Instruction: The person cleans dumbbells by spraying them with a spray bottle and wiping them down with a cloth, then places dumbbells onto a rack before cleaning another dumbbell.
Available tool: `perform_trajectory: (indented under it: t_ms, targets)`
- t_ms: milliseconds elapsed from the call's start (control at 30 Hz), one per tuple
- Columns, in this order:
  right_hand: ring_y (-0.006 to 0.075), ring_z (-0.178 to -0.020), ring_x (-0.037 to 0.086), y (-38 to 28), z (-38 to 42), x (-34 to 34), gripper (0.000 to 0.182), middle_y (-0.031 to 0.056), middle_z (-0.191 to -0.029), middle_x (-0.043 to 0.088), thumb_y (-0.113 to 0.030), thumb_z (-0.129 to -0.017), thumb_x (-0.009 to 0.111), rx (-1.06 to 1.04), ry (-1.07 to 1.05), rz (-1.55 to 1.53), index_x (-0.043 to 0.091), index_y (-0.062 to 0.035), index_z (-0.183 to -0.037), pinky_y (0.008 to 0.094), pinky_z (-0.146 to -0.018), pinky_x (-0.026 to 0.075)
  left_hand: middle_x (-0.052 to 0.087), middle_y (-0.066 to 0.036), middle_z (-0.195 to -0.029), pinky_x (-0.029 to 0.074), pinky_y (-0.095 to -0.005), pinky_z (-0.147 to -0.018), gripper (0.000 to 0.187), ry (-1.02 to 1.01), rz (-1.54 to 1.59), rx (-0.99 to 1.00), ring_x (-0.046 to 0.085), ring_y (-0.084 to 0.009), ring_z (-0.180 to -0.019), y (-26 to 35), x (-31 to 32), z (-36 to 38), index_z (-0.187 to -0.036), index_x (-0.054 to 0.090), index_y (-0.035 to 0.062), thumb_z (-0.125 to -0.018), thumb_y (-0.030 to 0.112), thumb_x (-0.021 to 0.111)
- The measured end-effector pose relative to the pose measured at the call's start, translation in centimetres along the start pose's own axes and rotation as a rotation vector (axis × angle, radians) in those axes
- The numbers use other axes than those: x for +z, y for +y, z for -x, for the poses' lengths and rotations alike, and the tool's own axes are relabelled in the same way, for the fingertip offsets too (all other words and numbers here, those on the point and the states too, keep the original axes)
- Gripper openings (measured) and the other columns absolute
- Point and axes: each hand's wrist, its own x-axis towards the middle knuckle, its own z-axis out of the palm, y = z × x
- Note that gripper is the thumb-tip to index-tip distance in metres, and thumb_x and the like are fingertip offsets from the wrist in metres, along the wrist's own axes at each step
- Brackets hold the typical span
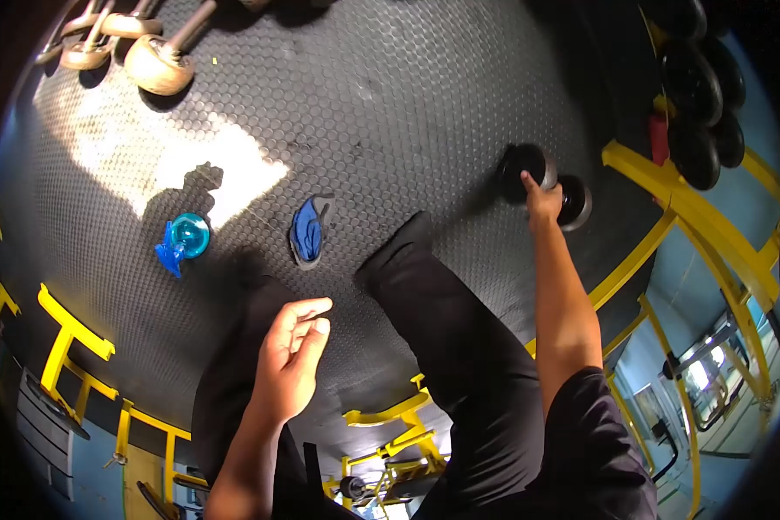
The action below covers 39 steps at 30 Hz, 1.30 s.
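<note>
My right hand (542, 199) is closed around the handle of a black dumbbell (576, 206) at the right, with a round head showing on either side of it. The dumbbell's shadow falls on the dark rubber floor beside it. My left hand (289, 362) hovers over my left leg, fingers loosely bent and the thumb apart from them, with nothing held. Ahead of it on the floor lies a blue cloth item (307, 230) with dark straps. To its left is a translucent teal spray bottle (189, 236) with a blue trigger head.
Several dumbbells (159, 66) lie on the floor at the far left. A yellow metal frame (650, 178) stands close on the right, near stacked black weight plates (693, 82). Another yellow stand (71, 325) is at the left. My leg (451, 321) stretches out between my arms.
</note>
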Motion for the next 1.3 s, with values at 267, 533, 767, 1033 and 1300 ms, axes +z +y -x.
perform_trajectory:
  t_ms: [267, 533, 767, 1033, 1300]
  targets:
    - [0.0171, -0.085, 0.06, -3.1, 4.0, -3.6, 0.063, 0.0095, -0.096, 0.064, -0.03, -0.068, 0.09, -0.055, -0.375, -0.002, 0.056, 0.0053, -0.108, 0.0309, -0.075, 0.05, 0.065, -0.012, -0.111, 0.05, -0.0278, -0.079, 0.029, 0.089, 0.016, 0.174, 0.063, -0.0139, -0.092, 0.1, 0.0, -1.2, -0.12, 0.057, 0.0012, -0.097, 0.018, 0.059]
    - [0.0194, -0.098, 0.064, -16.2, 17.0, -5.5, 0.047, 0.0117, -0.105, 0.067, -0.02, -0.081, 0.08, -0.089, -0.953, -0.217, 0.059, 0.0063, -0.114, 0.0328, -0.09, 0.052, 0.067, -0.017, -0.109, 0.052, -0.0341, -0.084, 0.03, 0.377, -0.097, 0.221, 0.068, -0.0246, -0.093, -6.1, -2.6, -3.1, -0.116, 0.06, 0.0026, -0.095, 0.024, 0.061]
    - [0.0133, -0.095, 0.063, -21.4, 27.7, 4.6, 0.03, 0.0051, -0.104, 0.069, -0.02, -0.087, 0.075, -0.006, -1.235, -0.609, 0.067, -0.0011, -0.11, 0.0275, -0.087, 0.05, 0.065, -0.01, -0.109, 0.05, -0.0314, -0.085, 0.033, 0.612, -0.01, 0.128, 0.062, -0.017, -0.095, -7.6, -4.4, -0.4, -0.124, 0.055, 0.0046, -0.096, 0.021, 0.061]
    - [0.0058, -0.08, 0.058, -24.4, 34.7, 15.2, 0.016, -0.0018, -0.093, 0.067, -0.018, -0.089, 0.072, -0.005, -1.48, -0.534, 0.071, -0.0054, -0.099, 0.0211, -0.07, 0.046, 0.062, -0.008, -0.105, 0.049, -0.0288, -0.081, 0.036, 0.589, 0.232, 0.148, 0.059, -0.0126, -0.087, -6.0, -6.6, 0.1, -0.127, 0.051, 0.0056, -0.097, 0.023, 0.06]
    - [0.0179, -0.111, 0.06, -23.6, 32.8, 13.5, 0.046, 0.0085, -0.122, 0.063, -0.026, -0.093, 0.066, 0.051, -1.501, -0.696, 0.054, -0.0018, -0.131, 0.035, -0.098, 0.048, 0.061, -0.012, -0.115, 0.049, -0.0288, -0.08, 0.038, 0.422, 0.292, 0.18, 0.061, -0.0142, -0.091, -5.3, -8.6, 0.7, -0.131, 0.046, 0.0061, -0.098, 0.022, 0.058]
